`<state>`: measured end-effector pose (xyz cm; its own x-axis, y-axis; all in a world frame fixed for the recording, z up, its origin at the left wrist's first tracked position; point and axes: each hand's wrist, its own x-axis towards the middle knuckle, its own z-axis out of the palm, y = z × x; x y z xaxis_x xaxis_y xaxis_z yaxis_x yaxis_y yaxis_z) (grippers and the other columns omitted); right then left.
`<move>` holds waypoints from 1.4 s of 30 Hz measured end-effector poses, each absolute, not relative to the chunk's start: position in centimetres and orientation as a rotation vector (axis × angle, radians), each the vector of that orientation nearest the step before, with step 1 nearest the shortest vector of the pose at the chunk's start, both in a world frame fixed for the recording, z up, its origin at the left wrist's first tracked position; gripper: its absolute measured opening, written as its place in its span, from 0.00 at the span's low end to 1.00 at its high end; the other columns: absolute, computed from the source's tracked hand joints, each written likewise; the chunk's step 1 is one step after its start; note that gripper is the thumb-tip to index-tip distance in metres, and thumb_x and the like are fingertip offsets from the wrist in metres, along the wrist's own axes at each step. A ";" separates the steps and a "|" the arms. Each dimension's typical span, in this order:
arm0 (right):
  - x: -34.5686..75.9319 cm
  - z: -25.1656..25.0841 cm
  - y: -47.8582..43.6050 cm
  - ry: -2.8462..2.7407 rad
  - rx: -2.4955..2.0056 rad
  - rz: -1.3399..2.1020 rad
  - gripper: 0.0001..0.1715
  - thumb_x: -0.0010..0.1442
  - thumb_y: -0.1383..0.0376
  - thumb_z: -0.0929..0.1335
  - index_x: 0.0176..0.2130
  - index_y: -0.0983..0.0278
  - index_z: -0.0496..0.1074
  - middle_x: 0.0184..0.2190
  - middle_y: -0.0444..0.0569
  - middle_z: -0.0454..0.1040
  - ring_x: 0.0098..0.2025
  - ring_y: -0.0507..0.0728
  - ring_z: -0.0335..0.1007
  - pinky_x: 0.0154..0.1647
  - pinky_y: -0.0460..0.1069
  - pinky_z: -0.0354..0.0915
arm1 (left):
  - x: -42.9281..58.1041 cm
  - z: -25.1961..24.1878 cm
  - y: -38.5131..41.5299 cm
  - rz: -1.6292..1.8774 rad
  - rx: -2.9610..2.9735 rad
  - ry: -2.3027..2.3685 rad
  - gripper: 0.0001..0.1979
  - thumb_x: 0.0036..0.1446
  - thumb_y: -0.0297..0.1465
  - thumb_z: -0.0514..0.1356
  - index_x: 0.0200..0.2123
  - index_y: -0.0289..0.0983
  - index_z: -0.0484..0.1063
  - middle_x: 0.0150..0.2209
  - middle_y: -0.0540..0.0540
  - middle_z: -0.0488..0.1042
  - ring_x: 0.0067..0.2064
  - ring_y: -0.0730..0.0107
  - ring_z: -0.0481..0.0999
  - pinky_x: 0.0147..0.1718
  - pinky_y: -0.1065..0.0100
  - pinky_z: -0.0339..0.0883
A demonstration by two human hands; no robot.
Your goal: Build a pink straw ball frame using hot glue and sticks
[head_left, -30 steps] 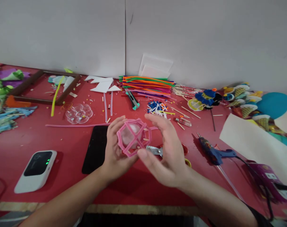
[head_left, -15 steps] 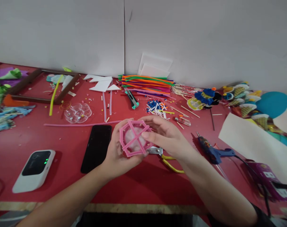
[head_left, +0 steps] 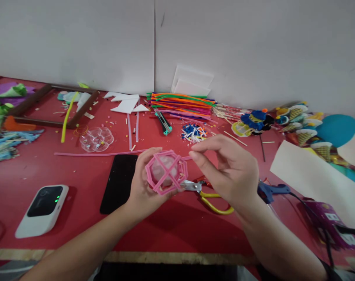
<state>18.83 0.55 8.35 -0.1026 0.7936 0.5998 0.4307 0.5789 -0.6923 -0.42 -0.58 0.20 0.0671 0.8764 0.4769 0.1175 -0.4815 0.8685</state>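
The person's left hand [head_left: 142,187] is cupping a pink straw cage [head_left: 166,172] from its left side and from beneath, fingers wrapping it and holding it up over the red table [head_left: 177,226]. The right hand [head_left: 230,171] is hovering just to the cage's right, holding nothing that I can see, its fingertips [head_left: 192,155] narrowing toward the cage's upper right edge.

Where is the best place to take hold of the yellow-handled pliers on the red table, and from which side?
Probably by the yellow handles, coming from the right: they splay open toward that side, while the metal nose lies partly under the pink straw cage in the left hand.
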 end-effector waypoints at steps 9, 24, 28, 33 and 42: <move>18.9 7.0 1.7 -1.899 -1.187 0.202 0.07 0.68 0.69 0.67 0.37 0.60 0.75 0.34 0.45 0.81 0.36 0.53 0.78 0.37 0.47 0.69 | 0.5 0.5 -0.2 1.396 1.344 1.182 0.40 0.46 0.36 0.75 0.56 0.46 0.55 0.56 0.42 0.70 0.54 0.57 0.79 0.51 0.53 0.79; 24.2 0.1 -5.9 -2.475 -1.480 0.258 0.22 0.64 0.74 0.65 0.57 0.64 0.73 0.55 0.59 0.77 0.56 0.66 0.75 0.57 0.63 0.75 | 0.3 -0.7 0.4 1.269 1.477 1.290 0.38 0.47 0.35 0.73 0.55 0.41 0.54 0.55 0.39 0.67 0.56 0.56 0.77 0.56 0.52 0.74; 25.9 -1.4 -6.1 -2.335 -1.500 0.408 0.34 0.60 0.81 0.58 0.57 0.60 0.73 0.58 0.55 0.75 0.61 0.61 0.72 0.63 0.63 0.72 | 0.0 -0.7 -0.1 1.145 1.572 1.418 0.38 0.46 0.36 0.74 0.54 0.41 0.55 0.53 0.41 0.67 0.54 0.54 0.78 0.54 0.49 0.75; 26.8 -1.5 -5.3 -2.190 -1.500 0.495 0.34 0.56 0.81 0.57 0.54 0.60 0.75 0.59 0.53 0.75 0.65 0.60 0.70 0.66 0.63 0.69 | 0.1 -1.4 -2.8 1.082 1.658 1.435 0.35 0.52 0.37 0.72 0.56 0.41 0.54 0.55 0.38 0.66 0.57 0.52 0.76 0.56 0.46 0.72; 19.3 0.0 -8.4 -1.777 -1.385 0.341 0.20 0.58 0.74 0.64 0.48 0.58 0.75 0.43 0.53 0.81 0.49 0.63 0.76 0.54 0.65 0.72 | 0.1 -3.6 -8.1 1.202 1.936 1.693 0.42 0.53 0.39 0.72 0.62 0.38 0.51 0.57 0.33 0.61 0.59 0.43 0.71 0.55 0.39 0.71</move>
